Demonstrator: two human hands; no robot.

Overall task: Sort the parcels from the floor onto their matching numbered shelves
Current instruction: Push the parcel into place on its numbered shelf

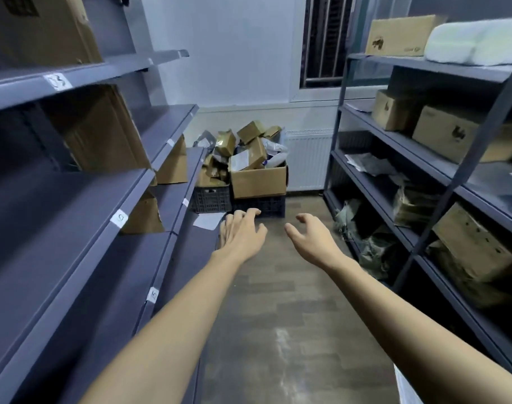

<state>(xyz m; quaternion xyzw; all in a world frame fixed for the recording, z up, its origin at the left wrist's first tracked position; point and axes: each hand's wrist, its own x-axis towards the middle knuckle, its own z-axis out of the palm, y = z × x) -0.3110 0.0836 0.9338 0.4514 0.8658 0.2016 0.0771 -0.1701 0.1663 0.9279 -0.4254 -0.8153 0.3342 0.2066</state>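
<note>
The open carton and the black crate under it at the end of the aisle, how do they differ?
The carton is plain brown cardboard with solid walls; the crate is dark with perforated, grid-like walls. The carton sits on top, the crate on the floor beneath it. The carton is visibly heaped with parcels; what the crate holds is hidden. Both are box-shaped and stand against the far wall.

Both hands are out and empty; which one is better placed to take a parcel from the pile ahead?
Probably the left hand: its fingertips point nearest the heaped parcels; the right hand sits further right.
</note>
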